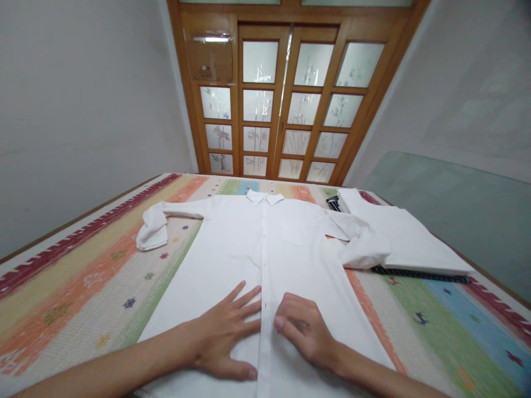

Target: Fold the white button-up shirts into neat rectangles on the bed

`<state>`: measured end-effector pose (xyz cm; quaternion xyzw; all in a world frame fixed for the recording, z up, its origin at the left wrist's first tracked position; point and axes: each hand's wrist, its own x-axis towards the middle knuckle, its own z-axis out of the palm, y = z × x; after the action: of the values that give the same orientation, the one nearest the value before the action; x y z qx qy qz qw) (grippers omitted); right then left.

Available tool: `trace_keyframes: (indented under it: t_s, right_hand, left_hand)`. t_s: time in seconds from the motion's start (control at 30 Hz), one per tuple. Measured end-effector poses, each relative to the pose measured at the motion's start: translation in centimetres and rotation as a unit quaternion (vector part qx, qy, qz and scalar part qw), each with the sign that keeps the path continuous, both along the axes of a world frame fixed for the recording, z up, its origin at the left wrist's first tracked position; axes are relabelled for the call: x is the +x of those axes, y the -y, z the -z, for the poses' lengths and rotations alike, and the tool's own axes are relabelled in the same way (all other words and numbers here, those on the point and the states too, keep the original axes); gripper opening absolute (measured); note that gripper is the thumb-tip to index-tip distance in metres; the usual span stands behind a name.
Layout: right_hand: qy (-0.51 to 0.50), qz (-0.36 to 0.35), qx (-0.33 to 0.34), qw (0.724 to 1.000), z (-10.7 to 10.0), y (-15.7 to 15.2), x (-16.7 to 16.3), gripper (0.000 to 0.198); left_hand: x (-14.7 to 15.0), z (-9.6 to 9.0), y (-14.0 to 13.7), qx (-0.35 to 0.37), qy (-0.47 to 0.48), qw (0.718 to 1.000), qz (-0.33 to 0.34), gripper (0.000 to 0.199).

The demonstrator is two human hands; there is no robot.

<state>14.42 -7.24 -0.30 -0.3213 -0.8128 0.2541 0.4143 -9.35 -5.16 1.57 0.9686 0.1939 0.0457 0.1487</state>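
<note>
A white button-front shirt [265, 249] lies face up and spread flat on a striped, many-coloured cloth [83, 287], collar at the far end. My left hand [224, 337] rests flat on the shirt's left front panel, fingers spread, just left of the button line. My right hand [305, 331] sits on the right panel with its fingers curled and its fingertips at the button placket [265, 309]; whether they pinch the fabric is unclear. The left sleeve ends in a bunched cuff [152, 231]. The right sleeve [357, 246] is folded back on itself.
A folded white garment [398, 237] lies at the right on a dark dotted cloth [418, 273]. A sheet of glass [456, 210] leans by the right wall. Wooden doors with frosted panes [286, 94] stand beyond the far edge.
</note>
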Motion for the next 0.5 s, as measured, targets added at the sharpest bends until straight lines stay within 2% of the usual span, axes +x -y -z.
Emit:
trace_keyframes:
  t_s: [0.1, 0.17, 0.27, 0.37, 0.5]
  right_hand:
    - [0.037, 0.090, -0.031, 0.995, -0.2, -3.5, -0.1, 0.037]
    - [0.056, 0.131, -0.055, 0.988, -0.3, -6.1, -0.1, 0.037]
    - [0.076, 0.172, -0.076, 0.979, -0.5, -10.0, -0.5, 0.036]
    - [0.120, 0.205, -0.068, 0.969, -0.8, -13.3, -1.2, 0.035]
    - [0.198, 0.258, -0.052, 0.944, -0.7, -16.1, -2.5, 0.031]
  left_hand:
    - [0.2, 0.1, 0.7, 0.003, 0.007, 1.000, 0.025, 0.075]
    - [0.6, 0.4, 0.8, 0.008, 0.021, 1.000, 0.016, 0.070]
    - [1.8, 0.9, 0.4, 0.019, 0.032, 0.999, -0.029, 0.042]
    - [3.1, 0.9, 0.0, 0.023, 0.031, 0.998, -0.058, 0.014]
    - [4.2, 1.0, -0.2, 0.000, 0.054, 0.998, -0.035, 0.013]
